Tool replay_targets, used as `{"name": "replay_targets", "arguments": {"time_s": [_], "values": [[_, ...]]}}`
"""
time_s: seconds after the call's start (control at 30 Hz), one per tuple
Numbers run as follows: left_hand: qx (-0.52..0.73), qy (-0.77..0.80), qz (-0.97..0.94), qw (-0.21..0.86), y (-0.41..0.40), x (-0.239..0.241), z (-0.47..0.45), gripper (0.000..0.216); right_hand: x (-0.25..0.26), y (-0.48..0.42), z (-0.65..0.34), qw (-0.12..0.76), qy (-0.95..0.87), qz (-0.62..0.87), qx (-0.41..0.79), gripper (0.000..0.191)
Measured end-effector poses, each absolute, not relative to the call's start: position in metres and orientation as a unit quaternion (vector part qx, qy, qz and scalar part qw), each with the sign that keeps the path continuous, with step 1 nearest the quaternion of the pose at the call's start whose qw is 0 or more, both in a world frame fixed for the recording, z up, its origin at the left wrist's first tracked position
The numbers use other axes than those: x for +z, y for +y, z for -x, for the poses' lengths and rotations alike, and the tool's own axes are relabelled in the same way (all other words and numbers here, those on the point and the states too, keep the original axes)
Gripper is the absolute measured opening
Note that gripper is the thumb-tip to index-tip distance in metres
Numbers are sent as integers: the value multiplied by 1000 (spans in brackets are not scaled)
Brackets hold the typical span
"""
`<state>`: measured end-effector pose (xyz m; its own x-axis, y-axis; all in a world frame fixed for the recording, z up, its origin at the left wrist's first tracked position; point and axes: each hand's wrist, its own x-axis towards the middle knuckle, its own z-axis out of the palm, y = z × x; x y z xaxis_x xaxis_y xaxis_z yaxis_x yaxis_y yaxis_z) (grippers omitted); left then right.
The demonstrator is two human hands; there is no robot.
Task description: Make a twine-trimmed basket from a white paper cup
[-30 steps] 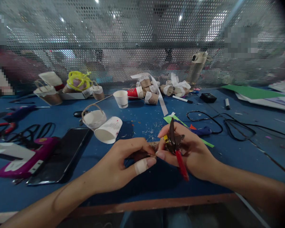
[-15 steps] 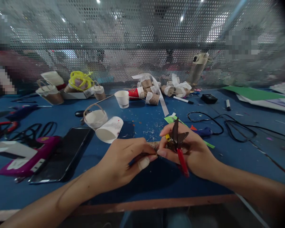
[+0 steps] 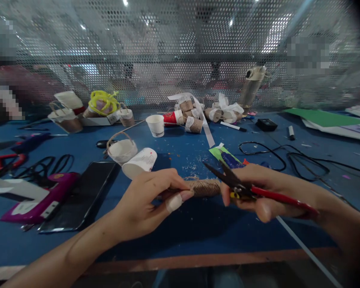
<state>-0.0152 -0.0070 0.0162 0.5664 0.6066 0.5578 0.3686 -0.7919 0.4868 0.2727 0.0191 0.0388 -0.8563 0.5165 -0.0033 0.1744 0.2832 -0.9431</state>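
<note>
My left hand (image 3: 156,196), with a pale bandage on the thumb, pinches with thumb and forefinger what looks like a strand of brown twine, mostly hidden by the fingers. Just past its fingertips a roll of brown twine (image 3: 206,187) lies on the blue table. My right hand (image 3: 267,192) is wrapped around red-handled snips (image 3: 243,189). Their dark blades are parted and point up and left, over the right end of the roll. A yellow piece shows near the pivot.
White paper cups (image 3: 140,163) and a handled cup basket (image 3: 122,151) stand beyond my left hand. A black phone (image 3: 81,196) and purple packet (image 3: 42,200) lie left. Twine-wrapped cups (image 3: 194,125) pile up before the mesh screen (image 3: 168,48). A black cable (image 3: 300,160) runs across the right side.
My right hand has moved right, away from the left, and turned the snips from upright to slanting left. The twine roll now shows between the hands. My left hand has shifted slightly left.
</note>
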Motion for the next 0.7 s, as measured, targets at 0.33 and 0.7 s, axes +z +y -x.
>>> {"name": "replay_targets", "arguments": {"time_s": [0.33, 0.7], "values": [[427, 282, -844, 161, -12, 24, 11, 11, 43, 15, -268, 85, -852, 231, 462, 47], [409, 281, -854, 157, -12, 21, 11, 10, 34, 13, -258, 99, -856, 234, 450, 72]]}}
